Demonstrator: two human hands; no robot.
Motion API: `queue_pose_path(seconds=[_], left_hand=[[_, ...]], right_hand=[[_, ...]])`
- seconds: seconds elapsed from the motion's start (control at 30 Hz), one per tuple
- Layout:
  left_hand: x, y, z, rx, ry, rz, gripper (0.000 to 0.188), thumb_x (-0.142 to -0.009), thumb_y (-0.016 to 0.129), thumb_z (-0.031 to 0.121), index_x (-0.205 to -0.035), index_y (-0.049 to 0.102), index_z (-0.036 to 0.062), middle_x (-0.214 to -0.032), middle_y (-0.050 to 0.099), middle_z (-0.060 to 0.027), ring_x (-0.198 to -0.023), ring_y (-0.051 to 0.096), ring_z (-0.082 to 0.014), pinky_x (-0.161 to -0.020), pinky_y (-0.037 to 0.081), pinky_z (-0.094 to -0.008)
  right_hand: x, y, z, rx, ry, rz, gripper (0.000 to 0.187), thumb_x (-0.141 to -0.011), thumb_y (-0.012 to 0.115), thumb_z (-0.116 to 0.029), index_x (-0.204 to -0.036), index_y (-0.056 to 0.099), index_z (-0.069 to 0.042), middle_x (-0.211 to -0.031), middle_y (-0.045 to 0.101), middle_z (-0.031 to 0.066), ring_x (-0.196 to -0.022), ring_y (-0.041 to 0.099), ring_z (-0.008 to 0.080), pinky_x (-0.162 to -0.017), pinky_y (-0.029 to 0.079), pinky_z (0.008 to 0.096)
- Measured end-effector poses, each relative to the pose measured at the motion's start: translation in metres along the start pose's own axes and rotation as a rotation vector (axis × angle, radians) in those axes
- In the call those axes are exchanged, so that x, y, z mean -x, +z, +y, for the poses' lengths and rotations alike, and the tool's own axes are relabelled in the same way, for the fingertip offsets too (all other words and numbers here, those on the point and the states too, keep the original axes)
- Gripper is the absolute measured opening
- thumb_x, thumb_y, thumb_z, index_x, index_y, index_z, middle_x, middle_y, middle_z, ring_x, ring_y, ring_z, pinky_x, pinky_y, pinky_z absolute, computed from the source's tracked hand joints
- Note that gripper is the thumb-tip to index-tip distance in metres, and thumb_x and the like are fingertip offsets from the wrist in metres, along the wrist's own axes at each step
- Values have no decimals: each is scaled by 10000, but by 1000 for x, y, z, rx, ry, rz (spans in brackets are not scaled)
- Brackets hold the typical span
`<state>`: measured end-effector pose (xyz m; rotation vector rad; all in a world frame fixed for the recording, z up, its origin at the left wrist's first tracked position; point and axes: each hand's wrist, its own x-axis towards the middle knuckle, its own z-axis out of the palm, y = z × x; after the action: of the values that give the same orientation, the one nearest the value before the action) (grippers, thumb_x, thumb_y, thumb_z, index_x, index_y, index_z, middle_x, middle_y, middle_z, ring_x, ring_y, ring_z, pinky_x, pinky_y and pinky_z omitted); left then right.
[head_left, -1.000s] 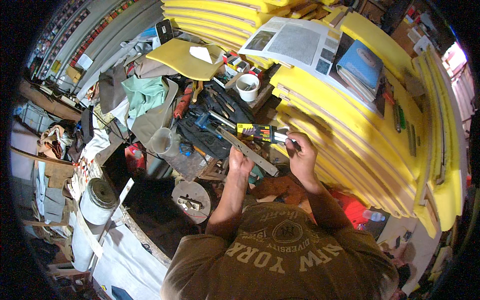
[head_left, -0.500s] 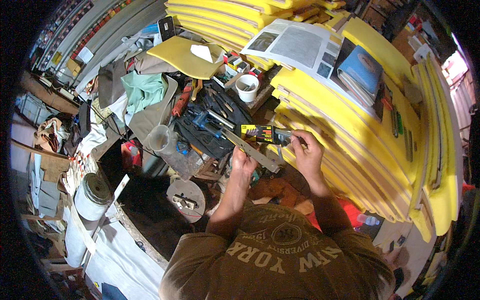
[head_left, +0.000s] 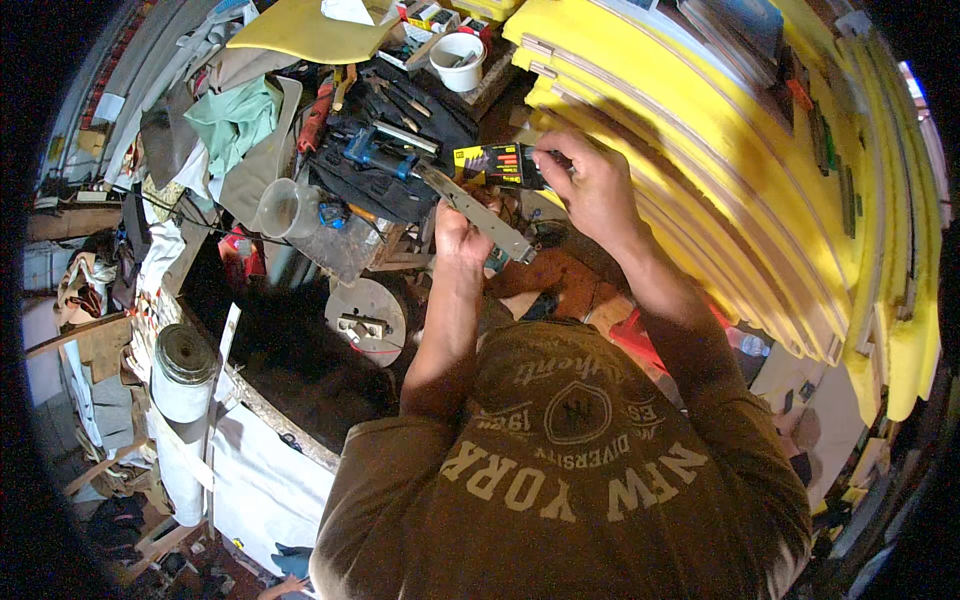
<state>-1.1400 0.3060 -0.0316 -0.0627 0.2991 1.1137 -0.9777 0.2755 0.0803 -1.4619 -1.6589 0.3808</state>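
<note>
My left hand (head_left: 462, 238) is closed around a long, flat grey metal bar (head_left: 480, 212) that slants down to the right; its underside and what lies in the palm are hidden. My right hand (head_left: 595, 185) pinches the right end of a small black and yellow package (head_left: 492, 165) with red markings. The package is just above the bar, near its upper end. Beyond the bar's upper end lies a blue tool (head_left: 380, 155) with a silver bar, on a dark cloth (head_left: 410, 200) spread over the bench.
At the right, yellow foam-covered panels (head_left: 700, 200) stand stacked. A white bucket (head_left: 458, 62) and a clear plastic cup (head_left: 288, 210) are on the cluttered bench. Green cloth (head_left: 235, 120) lies at the left. Below are a round white disc (head_left: 366, 318) and a grey roll (head_left: 186, 370).
The view has tilted down, so the bench and both hands appear higher. My right fingers have curled more at the package's end. My left hand still grips the bar.
</note>
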Motion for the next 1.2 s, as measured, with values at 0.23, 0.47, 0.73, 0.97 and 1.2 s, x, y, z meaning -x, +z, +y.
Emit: queue_pose_path(seconds=[0.23,0.47,0.73,0.97,1.2], left_hand=[[10,1,-8,-9,58,109,201,-896,427,116,-1020,541,5,-952,611,-114,-837,605,-242,-712,530,-355],[28,-12,-17,-35,59,142,209,-892,453,156,-1014,542,11,-959,605,-115,-876,594,-243,-765,514,-360],[70,-18,-20,33,247,461,160,-891,464,134,-962,548,18,-876,596,-95,-735,587,-195,-633,503,-316],[97,-34,-11,73,334,448,177,-894,458,123,-1011,523,8,-911,593,-90,-767,596,-190,-636,527,-301],[124,-21,-15,-88,187,523,103,-886,490,154,-917,549,76,-690,565,-31,-552,547,-126,-429,423,-231]], right_hand=[[8,-8,2,31,-116,-59,87,-785,630,-52,-854,598,-10,-800,618,103,-682,609,222,-618,470,302],[32,-8,5,-88,-115,-62,92,-734,625,-31,-811,575,-29,-800,599,126,-732,594,306,-640,480,362],[49,3,7,-167,-137,-312,182,-719,589,38,-899,578,9,-896,605,123,-771,605,266,-679,487,330],[54,3,-10,-149,-255,-515,265,-692,581,46,-954,578,7,-960,582,120,-804,593,299,-707,489,367],[70,-5,-25,-124,-258,-448,221,-743,565,6,-963,574,11,-966,595,145,-834,604,306,-716,496,353]])
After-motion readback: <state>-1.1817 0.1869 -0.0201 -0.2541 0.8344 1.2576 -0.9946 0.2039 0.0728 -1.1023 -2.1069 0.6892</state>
